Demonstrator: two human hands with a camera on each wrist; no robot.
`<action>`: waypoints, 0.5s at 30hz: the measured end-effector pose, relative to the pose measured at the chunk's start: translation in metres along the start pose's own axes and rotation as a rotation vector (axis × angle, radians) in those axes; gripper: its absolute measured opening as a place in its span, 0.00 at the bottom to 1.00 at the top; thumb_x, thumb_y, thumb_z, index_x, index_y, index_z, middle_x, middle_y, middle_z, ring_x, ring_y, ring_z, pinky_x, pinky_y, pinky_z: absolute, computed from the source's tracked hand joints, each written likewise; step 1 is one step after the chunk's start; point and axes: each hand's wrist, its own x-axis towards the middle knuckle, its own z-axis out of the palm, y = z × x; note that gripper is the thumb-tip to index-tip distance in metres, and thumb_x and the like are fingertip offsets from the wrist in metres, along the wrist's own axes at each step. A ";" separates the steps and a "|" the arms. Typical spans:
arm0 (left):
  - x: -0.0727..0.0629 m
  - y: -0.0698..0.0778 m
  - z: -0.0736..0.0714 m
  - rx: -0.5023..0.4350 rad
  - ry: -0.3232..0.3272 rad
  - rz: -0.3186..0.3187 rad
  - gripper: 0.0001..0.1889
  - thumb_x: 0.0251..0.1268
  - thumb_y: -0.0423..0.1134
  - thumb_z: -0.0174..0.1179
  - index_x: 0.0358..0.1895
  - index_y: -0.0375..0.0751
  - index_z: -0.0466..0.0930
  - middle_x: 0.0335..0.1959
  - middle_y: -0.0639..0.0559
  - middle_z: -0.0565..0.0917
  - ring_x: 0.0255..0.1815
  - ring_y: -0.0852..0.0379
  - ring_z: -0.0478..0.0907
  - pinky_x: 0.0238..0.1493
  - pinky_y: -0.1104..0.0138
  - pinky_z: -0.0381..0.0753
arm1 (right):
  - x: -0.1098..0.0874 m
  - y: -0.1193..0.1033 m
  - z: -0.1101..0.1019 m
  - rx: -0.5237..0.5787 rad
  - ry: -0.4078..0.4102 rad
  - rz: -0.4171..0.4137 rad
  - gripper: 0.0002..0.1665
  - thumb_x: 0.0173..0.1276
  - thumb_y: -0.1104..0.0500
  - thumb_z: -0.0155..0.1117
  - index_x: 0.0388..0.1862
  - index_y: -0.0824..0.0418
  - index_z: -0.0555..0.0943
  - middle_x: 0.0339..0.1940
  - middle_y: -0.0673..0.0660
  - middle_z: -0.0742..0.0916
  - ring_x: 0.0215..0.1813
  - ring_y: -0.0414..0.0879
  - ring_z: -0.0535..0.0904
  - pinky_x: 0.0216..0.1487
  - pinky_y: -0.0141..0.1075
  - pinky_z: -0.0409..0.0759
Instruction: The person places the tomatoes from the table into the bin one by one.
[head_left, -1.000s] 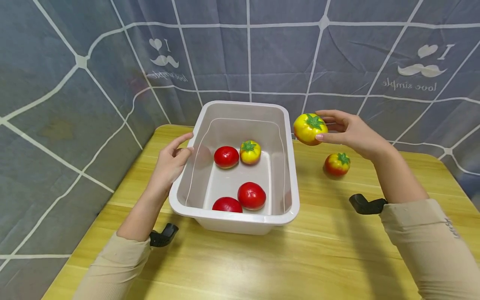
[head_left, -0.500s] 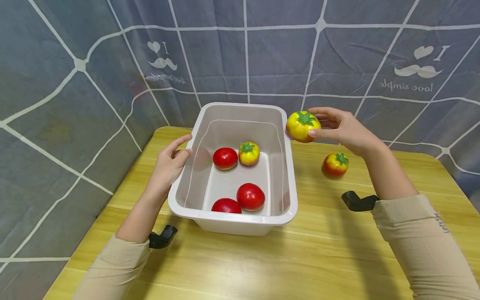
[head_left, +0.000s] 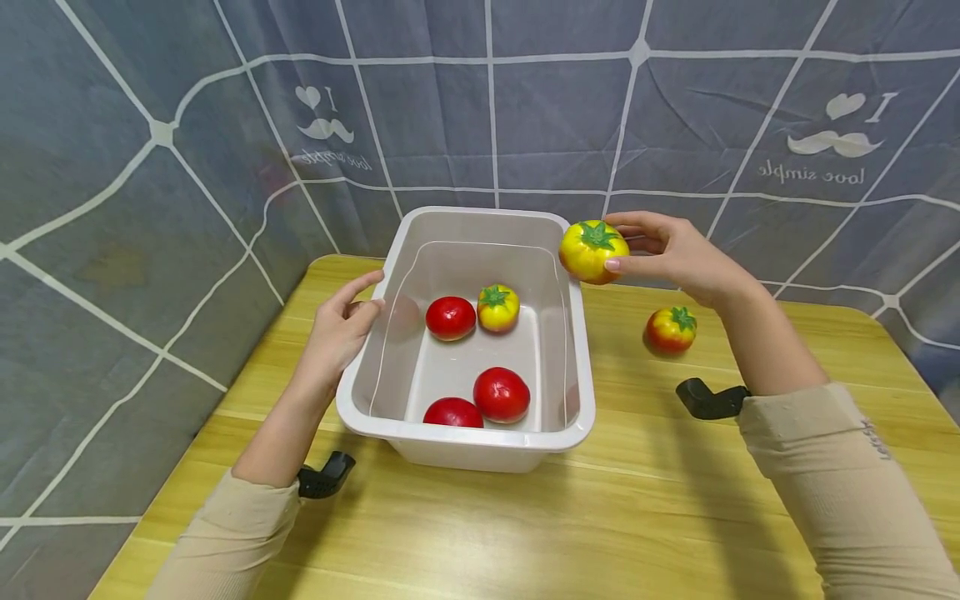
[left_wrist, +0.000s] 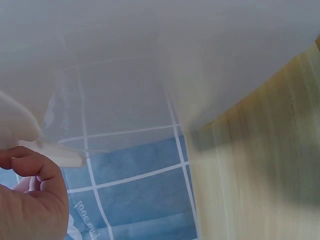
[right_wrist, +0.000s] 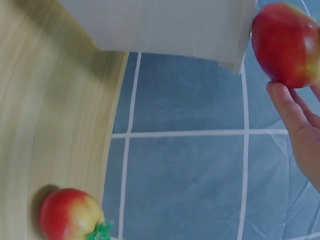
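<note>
A light grey plastic bin stands on the table. My left hand grips its left rim between thumb and fingers; the left wrist view shows the curled hand at the rim. Over the bin's right rim, my right hand holds a yellow-and-red tomato with a green star-shaped calyx. Its red underside faces the right wrist view, where this tomato appears beside the bin's wall. Inside the bin lie a smaller yellow tomato and red round fruits, one partly hidden by the front rim.
Another red-and-yellow tomato sits on the wooden table, right of the bin and below my right hand. A grey-blue curtain with white grid lines hangs behind the table and along its left side.
My right hand has carried the tomato leftward, from beside the bin to over its right rim. The left hand keeps its grip, and the fruits in the bin lie as before.
</note>
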 end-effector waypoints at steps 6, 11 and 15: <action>0.001 -0.001 0.001 -0.009 0.009 0.001 0.25 0.68 0.42 0.49 0.68 0.47 0.64 0.50 0.35 0.76 0.40 0.50 0.78 0.36 0.68 0.80 | 0.006 -0.003 0.009 0.029 -0.010 -0.021 0.35 0.61 0.60 0.65 0.67 0.61 0.66 0.60 0.59 0.74 0.55 0.47 0.74 0.51 0.26 0.73; 0.001 -0.001 0.001 -0.014 0.009 0.012 0.25 0.68 0.41 0.50 0.68 0.46 0.64 0.48 0.36 0.77 0.38 0.54 0.78 0.36 0.69 0.80 | 0.011 -0.003 0.015 0.047 -0.021 -0.040 0.35 0.61 0.60 0.65 0.67 0.62 0.66 0.60 0.59 0.74 0.56 0.49 0.73 0.52 0.27 0.73; 0.000 0.000 0.000 -0.016 0.007 0.017 0.25 0.68 0.41 0.50 0.68 0.46 0.64 0.47 0.35 0.77 0.38 0.55 0.78 0.36 0.70 0.79 | 0.015 -0.004 0.020 0.070 -0.038 -0.043 0.35 0.61 0.60 0.65 0.67 0.61 0.66 0.61 0.59 0.73 0.58 0.50 0.72 0.53 0.28 0.73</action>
